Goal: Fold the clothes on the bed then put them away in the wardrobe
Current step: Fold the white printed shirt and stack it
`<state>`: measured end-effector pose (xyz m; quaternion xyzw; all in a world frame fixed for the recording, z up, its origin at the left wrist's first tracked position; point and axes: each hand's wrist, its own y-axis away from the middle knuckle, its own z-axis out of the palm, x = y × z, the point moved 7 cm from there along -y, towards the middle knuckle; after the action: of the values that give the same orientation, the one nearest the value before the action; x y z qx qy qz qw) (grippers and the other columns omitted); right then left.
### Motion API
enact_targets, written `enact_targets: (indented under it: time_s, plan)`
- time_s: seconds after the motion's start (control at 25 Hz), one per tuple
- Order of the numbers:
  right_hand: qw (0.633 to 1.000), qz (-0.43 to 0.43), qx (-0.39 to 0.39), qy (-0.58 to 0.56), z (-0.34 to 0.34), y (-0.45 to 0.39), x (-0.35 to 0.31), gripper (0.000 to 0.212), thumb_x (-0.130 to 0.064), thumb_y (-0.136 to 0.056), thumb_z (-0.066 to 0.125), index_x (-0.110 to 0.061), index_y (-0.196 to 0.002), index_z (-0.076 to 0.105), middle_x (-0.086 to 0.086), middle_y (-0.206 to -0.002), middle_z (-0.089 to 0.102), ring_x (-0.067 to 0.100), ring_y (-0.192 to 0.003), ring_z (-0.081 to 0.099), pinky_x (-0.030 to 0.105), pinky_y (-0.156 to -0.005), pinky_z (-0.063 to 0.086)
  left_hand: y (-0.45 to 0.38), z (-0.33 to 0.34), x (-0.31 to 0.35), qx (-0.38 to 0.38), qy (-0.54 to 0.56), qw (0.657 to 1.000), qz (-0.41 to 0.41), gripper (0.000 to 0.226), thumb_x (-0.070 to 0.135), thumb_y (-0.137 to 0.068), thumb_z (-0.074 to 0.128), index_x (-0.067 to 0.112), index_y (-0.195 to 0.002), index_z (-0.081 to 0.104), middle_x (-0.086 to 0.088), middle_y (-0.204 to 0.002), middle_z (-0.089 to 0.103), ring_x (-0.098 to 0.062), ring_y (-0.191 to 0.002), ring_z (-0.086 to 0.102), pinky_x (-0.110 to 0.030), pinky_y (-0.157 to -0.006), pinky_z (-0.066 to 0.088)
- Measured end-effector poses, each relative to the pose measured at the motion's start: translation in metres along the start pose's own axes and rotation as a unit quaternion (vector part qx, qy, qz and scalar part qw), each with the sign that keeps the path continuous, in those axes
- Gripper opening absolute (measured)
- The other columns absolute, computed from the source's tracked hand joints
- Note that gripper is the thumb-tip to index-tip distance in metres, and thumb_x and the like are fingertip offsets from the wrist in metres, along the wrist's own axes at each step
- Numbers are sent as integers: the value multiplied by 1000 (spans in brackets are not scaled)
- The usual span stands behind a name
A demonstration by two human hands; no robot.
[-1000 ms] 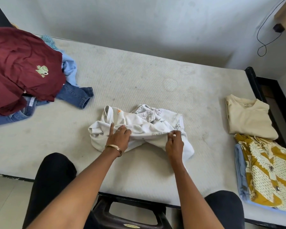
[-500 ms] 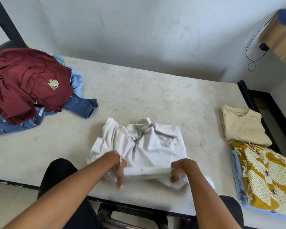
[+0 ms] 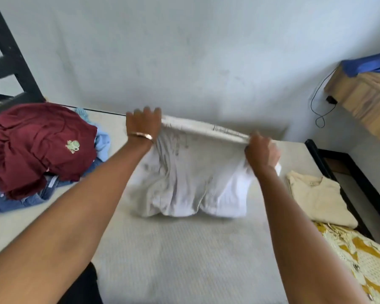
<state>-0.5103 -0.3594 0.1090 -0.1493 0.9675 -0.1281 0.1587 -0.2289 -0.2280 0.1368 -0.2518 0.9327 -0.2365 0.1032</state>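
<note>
While both of my arms reach out over the near edge of the bed (image 3: 184,260), I see a broad stretch of bare, finely ribbed mattress between me and the work. Further out, my left hand (image 3: 143,126) and right hand (image 3: 260,151) each grip one end of the white shirt (image 3: 184,183), fingers curled round its top hem, which is pulled taut into a straight band sloping down to the right. Below that band the soft cloth hangs in loose creases and its lower edge rests bunched on the mattress. A thin metal bangle (image 3: 140,135) circles my left wrist. To the right, near the dark bed frame (image 3: 329,172), lie a folded cream shirt (image 3: 316,200) and, nearer me, a mustard patterned garment (image 3: 360,264). To the left sits an unfolded heap: a maroon shirt (image 3: 37,145) with a small pale emblem, over blue jeans (image 3: 15,200). Beyond all this stands a plain pale wall (image 3: 184,51).
</note>
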Motion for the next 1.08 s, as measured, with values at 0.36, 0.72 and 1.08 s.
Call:
enact_targets:
  time_s: [0.36,0.72,1.08]
  plan:
    - [996,-86,37,7,-8,2,32,41,1,-79,53,-23,-107,70,14,-96,70,40,-86,66,42,-71,55,26,12,-19,68,-16,958,278,44,7,-73,34,12,-90,74,-15,-77,64,-35,-63,62,-39,-51,49]
    - [866,-125,-442,197,191,221,130,34,-4,-91,49,-15,-122,59,9,-128,57,27,-117,59,35,-93,49,296,172,15,-607,41,791,70,108,89,-58,42,15,-138,49,-12,-140,50,-28,-129,47,-31,-97,37]
    - [678,-12,-705,206,210,293,156,25,-27,-83,78,-10,-96,64,1,-87,73,17,-73,68,35,-79,56,368,170,34,-770,-1,620,147,66,49,-84,64,22,-141,43,-6,-139,51,-27,-121,53,-40,-94,46]
